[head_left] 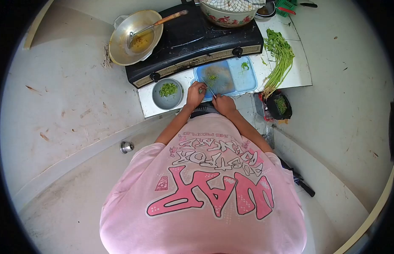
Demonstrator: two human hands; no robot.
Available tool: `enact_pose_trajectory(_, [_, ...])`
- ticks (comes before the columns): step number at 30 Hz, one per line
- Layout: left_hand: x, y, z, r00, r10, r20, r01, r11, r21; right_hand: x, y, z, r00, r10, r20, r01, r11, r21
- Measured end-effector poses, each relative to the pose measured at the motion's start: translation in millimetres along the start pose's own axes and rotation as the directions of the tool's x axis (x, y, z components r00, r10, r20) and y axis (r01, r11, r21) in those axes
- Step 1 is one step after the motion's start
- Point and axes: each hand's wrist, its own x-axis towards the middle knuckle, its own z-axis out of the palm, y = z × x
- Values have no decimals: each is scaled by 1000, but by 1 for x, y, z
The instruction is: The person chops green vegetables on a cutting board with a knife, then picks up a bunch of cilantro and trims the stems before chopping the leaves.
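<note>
My right hand is closed around the handle of a knife, whose thin blade points up and left over a blue cutting board. Beside the blade, my left hand has its fingers pressed together at the board's left edge; what they pinch is too small to name. Chopped greens lie on the board just beyond the knife tip, and a few leaves rest on its right part. To the left of my left hand stands a grey bowl holding more chopped greens.
A black stove spans the back, bearing a wok with a ladle and a floral pot. Long leafy greens lie on the right of the counter. A black container of greens stands below them.
</note>
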Motion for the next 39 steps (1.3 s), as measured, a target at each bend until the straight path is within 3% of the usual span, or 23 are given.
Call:
enact_pose_trajectory(5, [4, -1, 1, 998, 44, -47, -45, 999, -5, 12, -5, -2, 999, -2, -54, 3, 1000, 14])
enact_pose_trajectory(11, [1, 1, 4, 997, -58, -54, 55, 997, -53, -7, 2, -13, 1000, 6, 20, -6, 1000, -13])
enact_pose_trajectory(35, [3, 3, 5, 999, -25, -38, 23, 999, -44, -10, 5, -14, 999, -41, 20, 40, 999, 11])
enact_pose_trajectory(39, [3, 4, 6, 998, -32, -48, 29, 999, -42, 6, -5, -10, 1000, 8, 0, -8, 1000, -10])
